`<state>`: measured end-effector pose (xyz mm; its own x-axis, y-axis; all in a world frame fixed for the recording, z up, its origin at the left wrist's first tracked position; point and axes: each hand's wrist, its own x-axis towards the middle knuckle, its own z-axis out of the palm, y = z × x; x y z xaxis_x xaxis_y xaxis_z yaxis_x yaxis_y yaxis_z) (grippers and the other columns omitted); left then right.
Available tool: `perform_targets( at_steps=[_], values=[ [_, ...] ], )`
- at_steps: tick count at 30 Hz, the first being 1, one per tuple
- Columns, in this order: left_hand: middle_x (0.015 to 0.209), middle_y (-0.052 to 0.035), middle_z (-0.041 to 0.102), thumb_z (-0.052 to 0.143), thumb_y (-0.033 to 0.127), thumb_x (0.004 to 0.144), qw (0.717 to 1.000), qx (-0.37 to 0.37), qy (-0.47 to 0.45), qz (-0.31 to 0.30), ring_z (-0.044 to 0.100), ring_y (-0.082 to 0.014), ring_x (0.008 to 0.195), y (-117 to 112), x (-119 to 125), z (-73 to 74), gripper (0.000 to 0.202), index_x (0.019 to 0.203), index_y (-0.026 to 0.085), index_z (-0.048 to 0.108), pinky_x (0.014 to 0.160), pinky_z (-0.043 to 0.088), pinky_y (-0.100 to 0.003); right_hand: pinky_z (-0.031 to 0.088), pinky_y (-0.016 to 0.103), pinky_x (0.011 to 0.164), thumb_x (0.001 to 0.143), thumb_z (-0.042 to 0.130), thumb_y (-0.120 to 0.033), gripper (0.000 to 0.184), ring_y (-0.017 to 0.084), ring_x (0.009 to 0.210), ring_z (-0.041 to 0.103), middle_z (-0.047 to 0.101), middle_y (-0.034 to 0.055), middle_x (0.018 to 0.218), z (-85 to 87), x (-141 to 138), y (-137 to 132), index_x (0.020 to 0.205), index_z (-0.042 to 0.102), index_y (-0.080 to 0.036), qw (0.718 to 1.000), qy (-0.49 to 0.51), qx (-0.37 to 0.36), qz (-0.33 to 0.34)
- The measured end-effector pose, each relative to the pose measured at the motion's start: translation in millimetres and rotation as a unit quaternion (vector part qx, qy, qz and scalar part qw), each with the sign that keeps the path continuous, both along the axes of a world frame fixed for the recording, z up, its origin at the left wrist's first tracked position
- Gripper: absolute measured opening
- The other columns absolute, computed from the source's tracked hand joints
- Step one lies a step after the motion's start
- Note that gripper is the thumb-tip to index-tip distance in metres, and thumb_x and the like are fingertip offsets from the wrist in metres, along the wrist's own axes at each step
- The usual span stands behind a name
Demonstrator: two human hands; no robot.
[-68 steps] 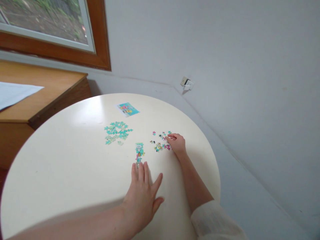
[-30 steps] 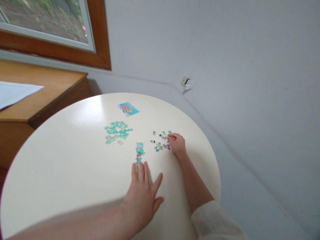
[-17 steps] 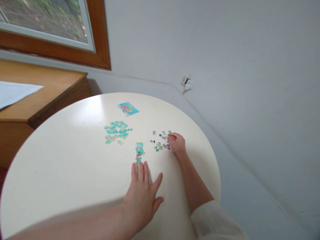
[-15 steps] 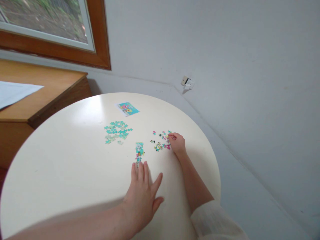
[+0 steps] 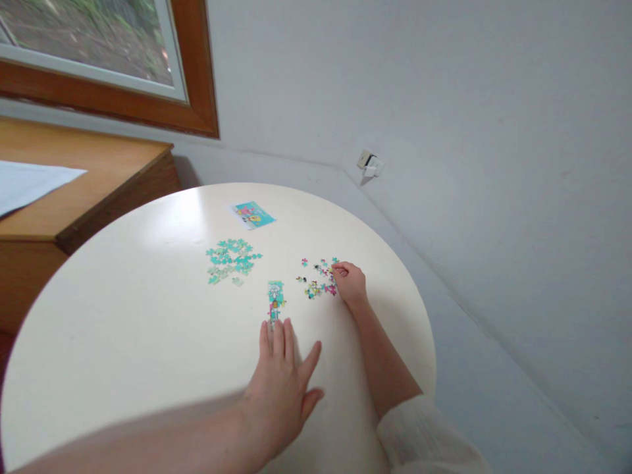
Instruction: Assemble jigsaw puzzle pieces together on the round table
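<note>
My left hand (image 5: 281, 382) lies flat on the table, fingers stretched out, their tips at the lower end of a joined strip of jigsaw puzzle pieces (image 5: 276, 293) that shows a cartoon figure. My right hand (image 5: 350, 282) is closed at the right side of a group of loose, many-coloured puzzle pieces (image 5: 314, 288). Its thumb and fingers are pinched together; whatever is between them is too small or too hidden to make out. To the left lies a heap of turquoise and pale green puzzle pieces (image 5: 232, 257).
A small picture card (image 5: 254, 215) with cartoon figures lies towards the far side of the round white table (image 5: 138, 316). Left of it stands a wooden cabinet (image 5: 113, 158) with a white sheet (image 5: 34, 181) on top. A wall socket with a plug (image 5: 370, 162) sits beyond the table.
</note>
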<state>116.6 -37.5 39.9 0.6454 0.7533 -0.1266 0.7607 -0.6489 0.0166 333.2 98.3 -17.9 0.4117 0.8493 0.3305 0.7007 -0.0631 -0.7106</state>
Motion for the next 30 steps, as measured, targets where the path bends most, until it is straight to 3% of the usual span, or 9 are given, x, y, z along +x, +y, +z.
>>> perform_targets(
  at_steps=[30],
  values=[
    [0.141,-0.0229,0.035,0.033,0.056,0.087,0.999,-0.020,0.026,-0.006,0.025,-0.0461,0.130,1.4,0.7,1.4,0.059,0.140,0.030,0.030,0.099,0.014,-0.067,0.043,0.028,0.063,0.064,0.049,-0.024,0.020,0.015,0.059,0.054,0.064,0.0022,0.067,-0.8,0.2,1.2,0.071,0.067,-0.019,1.000,0.007,-0.002,-0.006]
  ],
)
